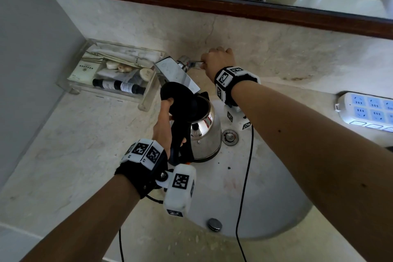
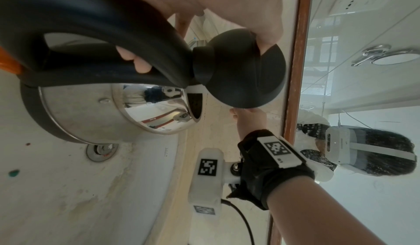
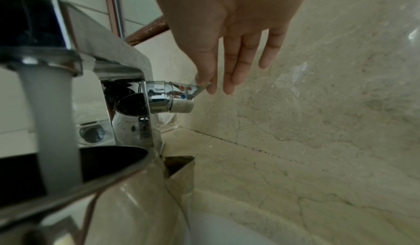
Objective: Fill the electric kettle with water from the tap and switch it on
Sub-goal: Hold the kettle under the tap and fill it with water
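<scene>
The steel electric kettle [image 1: 207,134] hangs over the sink basin [image 1: 265,198], its mouth under the chrome tap [image 1: 176,72]. My left hand [image 1: 163,121] grips the black handle [image 2: 102,38], and its thumb props the black lid [image 1: 180,100] open. My right hand [image 1: 217,61] pinches the tip of the tap lever [image 3: 191,89] between thumb and forefinger, the other fingers straight. In the right wrist view a white stream of water [image 3: 54,123] runs from the spout into the kettle's mouth [image 3: 109,161].
A clear tray [image 1: 70,87] of toiletries stands left of the tap. A white power strip [image 1: 368,110] lies on the counter at right. The drain [image 1: 229,137] is beside the kettle. A wood-framed mirror [image 1: 234,4] runs along the back wall. A black cable [image 1: 244,176] crosses the basin.
</scene>
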A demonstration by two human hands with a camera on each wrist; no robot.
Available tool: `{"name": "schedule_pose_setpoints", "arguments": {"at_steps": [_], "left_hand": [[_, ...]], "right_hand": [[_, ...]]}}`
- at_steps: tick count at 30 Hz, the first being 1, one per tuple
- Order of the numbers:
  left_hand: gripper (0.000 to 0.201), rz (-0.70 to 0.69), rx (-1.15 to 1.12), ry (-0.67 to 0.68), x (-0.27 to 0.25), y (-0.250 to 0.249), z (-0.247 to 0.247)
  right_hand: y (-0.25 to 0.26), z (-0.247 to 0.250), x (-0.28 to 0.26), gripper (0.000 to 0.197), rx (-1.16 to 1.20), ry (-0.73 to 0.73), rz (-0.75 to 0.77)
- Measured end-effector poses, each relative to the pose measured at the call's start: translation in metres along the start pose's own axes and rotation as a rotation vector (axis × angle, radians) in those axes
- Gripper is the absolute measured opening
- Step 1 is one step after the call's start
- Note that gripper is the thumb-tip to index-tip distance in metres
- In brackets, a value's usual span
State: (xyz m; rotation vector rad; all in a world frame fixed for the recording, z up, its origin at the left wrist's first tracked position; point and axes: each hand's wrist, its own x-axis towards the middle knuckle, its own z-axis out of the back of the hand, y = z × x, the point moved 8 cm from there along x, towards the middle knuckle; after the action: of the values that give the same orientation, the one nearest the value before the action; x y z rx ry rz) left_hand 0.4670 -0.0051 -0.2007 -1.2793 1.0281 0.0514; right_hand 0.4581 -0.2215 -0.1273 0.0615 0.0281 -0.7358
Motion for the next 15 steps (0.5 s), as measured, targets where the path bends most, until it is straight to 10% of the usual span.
{"name": "schedule_pose_setpoints", "arguments": {"at_steps": [15], "left_hand": [[0.093,0.028,-0.029,0.016,0.0027,0.0013,-0.0002]], "right_hand": [[-0.0004,0.0005,-0.0015,0.027,0.010,-0.014,0.005]]}}
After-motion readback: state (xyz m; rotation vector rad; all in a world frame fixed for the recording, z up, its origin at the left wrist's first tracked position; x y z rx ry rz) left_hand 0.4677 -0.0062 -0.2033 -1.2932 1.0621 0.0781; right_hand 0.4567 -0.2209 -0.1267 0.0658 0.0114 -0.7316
